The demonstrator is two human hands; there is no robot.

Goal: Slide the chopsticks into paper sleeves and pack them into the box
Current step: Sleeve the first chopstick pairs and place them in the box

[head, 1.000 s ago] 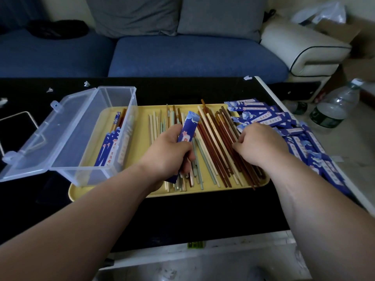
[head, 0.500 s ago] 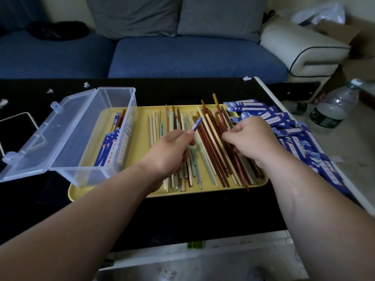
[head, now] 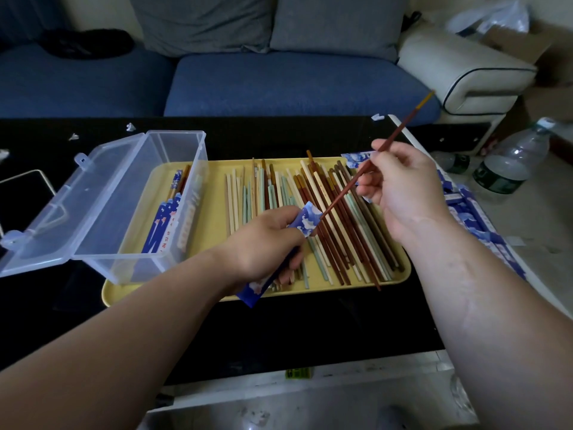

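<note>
Step in hand: by the look of it, feeding one brown chopstick [head: 341,194] into the paper sleeve [head: 305,223]; the tip sits right at the sleeve's open mouth, and I cannot tell whether it is inside yet.
How to do it well: line the stick up with the sleeve's long axis, hold the mouth puffed open, and push gently so the thin paper neither buckles nor tears.
Left hand [head: 263,246]: curled round the sleeve's middle, thumb on top, with the mouth pointing to 1 o'clock and the closed end poking out towards 7 o'clock below the palm.
Right hand [head: 403,187]: raised above the tray's 2 o'clock corner, wrist cocked, fingertips pinching the stick partway along; its far end points to 1 o'clock.
Loose chopsticks [head: 279,193]: spread over the yellow tray [head: 210,218], from its centre out to 3 o'clock.
Box [head: 173,135]: clear, lid open, at the tray's 9 o'clock, with a few sleeved chopsticks [head: 164,218] already inside.
Spare sleeves [head: 471,209]: heaped just off the tray at 3 o'clock.
Progress: early, judging by how many sticks are bare.
</note>
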